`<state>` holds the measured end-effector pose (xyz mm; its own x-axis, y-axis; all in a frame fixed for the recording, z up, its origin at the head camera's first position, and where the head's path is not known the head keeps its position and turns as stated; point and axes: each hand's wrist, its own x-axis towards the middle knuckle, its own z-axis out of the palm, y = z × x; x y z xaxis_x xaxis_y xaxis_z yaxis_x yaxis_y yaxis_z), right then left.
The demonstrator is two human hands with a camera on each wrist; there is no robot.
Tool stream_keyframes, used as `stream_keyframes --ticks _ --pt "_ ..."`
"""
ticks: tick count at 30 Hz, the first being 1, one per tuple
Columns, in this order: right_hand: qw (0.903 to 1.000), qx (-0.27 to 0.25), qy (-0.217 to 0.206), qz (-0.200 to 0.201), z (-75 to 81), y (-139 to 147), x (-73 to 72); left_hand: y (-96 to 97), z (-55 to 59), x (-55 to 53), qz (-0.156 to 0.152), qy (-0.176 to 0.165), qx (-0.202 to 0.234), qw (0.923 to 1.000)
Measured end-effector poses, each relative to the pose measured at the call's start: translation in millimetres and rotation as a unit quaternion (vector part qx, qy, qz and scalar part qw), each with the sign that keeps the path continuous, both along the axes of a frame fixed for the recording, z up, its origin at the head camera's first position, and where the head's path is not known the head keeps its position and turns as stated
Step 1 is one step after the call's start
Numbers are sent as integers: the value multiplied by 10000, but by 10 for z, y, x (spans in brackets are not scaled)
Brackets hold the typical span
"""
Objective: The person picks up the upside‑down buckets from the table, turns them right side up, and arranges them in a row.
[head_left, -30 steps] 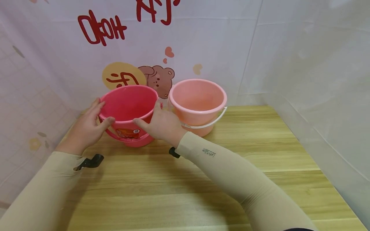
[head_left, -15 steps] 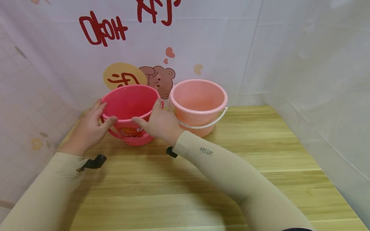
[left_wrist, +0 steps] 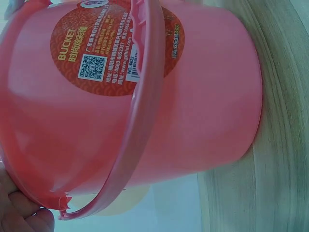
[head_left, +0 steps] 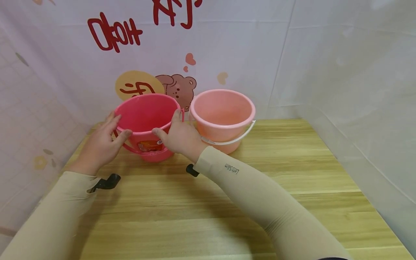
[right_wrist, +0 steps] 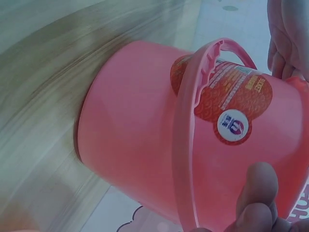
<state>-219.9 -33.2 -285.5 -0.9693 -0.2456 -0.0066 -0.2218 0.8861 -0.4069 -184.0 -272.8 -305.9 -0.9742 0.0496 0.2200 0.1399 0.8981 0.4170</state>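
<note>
A hot-pink plastic bucket (head_left: 156,156) stands at the left rear of the table, its mouth facing up. Its pink handle (left_wrist: 149,96) hangs down across the front. Behind that handle, a red printed label (right_wrist: 241,94) shows on the wall. My left hand (head_left: 101,143) grips the rim on the left, thumb at the front edge. On the other side my right hand (head_left: 183,138) holds the rim, its thumb lying on the front edge. Both wrist views show the bucket's base close to or on the wood; contact is unclear.
A pale pink bucket (head_left: 222,135) with a white handle (head_left: 235,140) stands just right of my right hand. Wood-grain tabletop (head_left: 201,209) stretches in front and to the right. Printed white sheeting (head_left: 253,54) closes in the back and sides.
The hot-pink bucket has shifted slightly to the right and away from me, and its label has turned a little rightward. Both hands have stayed on its rim. The pale bucket has not moved.
</note>
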Motion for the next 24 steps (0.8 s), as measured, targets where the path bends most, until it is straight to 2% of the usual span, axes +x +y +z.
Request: stream_keyframes --ticks 9,12,16,20,24 --pt "9988 -322 -365 -20 11 -2 -10 22 7 -30 -30 91 81 9999" --pt "9981 -466 -392 -33 -12 4 -28 39 6 -36 48 113 76 9999" --pt "9980 -557 -303 -43 -50 4 -53 61 4 -53 201 99 47 9997" --pt "9978 -611 -235 -77 -61 -2 -53 75 0 -65 228 91 84 9997" --pt "9990 -422 10 -160 -55 -18 -47 96 1 -61 232 91 178 9995"
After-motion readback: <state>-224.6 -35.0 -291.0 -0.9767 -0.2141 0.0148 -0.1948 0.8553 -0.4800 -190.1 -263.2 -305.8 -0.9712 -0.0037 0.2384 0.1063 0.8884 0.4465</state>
